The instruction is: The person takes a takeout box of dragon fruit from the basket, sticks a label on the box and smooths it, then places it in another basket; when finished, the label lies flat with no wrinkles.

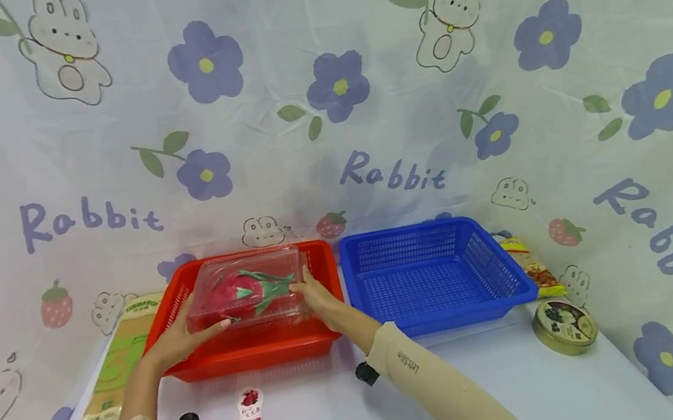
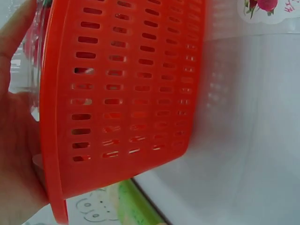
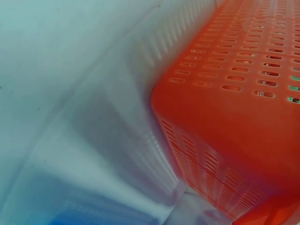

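A clear plastic box (image 1: 264, 262) with a pink, green-leaved dragon fruit (image 1: 234, 292) inside is tilted at the red basket (image 1: 248, 361), over its opening. My left hand (image 1: 178, 341) grips the box's left side, its thumb along the near edge. At the opposite end, my right hand (image 1: 320, 298) holds the box's right side. In the left wrist view, the left hand (image 2: 18, 145) is beside the basket rim, with a strip of the clear box (image 2: 36, 61) showing. The right wrist view shows the red basket's wall (image 3: 225, 126), but not the right hand.
A blue basket (image 1: 450, 317) stands right of the red one. Beyond it are a yellow packet (image 1: 532, 269) and a round tin (image 1: 564, 326). A green-and-tan bag (image 1: 117, 369) lies at left. Dragon fruit stickers (image 1: 250, 408) lie on the white table in front.
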Motion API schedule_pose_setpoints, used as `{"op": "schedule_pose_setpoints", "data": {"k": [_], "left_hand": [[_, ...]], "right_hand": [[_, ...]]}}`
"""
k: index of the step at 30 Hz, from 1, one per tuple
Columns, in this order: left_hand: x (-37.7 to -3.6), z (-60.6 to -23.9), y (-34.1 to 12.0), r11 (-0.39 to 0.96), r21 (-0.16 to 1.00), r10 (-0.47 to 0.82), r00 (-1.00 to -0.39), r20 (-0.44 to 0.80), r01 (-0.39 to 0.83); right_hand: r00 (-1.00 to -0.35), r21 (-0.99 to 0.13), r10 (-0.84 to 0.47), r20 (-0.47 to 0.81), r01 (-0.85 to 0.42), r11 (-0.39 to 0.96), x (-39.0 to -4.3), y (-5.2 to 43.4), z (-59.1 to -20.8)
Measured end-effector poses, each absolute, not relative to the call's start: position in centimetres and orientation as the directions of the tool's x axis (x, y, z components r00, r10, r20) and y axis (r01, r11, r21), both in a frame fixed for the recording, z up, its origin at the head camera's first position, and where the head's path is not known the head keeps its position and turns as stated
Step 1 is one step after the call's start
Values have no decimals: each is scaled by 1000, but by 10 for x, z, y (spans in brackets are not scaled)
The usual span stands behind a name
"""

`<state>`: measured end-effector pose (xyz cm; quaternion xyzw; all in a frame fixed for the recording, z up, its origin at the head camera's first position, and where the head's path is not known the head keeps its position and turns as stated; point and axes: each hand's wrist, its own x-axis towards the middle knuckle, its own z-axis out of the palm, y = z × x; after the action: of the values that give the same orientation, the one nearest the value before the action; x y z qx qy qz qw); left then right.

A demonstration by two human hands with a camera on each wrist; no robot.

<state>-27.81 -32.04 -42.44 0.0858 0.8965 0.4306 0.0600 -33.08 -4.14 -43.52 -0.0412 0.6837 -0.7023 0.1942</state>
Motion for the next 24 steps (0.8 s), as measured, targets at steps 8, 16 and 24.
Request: {"op": "schedule_pose_setpoints", "data": {"k": [8,16,24], "left_hand": [[-277,-428,-318,605,792,188,-981,-43,81],[-274,-425,-313,620,781,164,-986,-38,74],[-275,-418,-308,602,794,163,-987,-16,86]], "right_hand": [[-913,-972,-338,-228,233,26,-329,-38,-436],[-903,-970,-359,-235,239,33,-331,-33,-431],[-894,-970,-384,-232,240,27,-335,-27,-429]]}}
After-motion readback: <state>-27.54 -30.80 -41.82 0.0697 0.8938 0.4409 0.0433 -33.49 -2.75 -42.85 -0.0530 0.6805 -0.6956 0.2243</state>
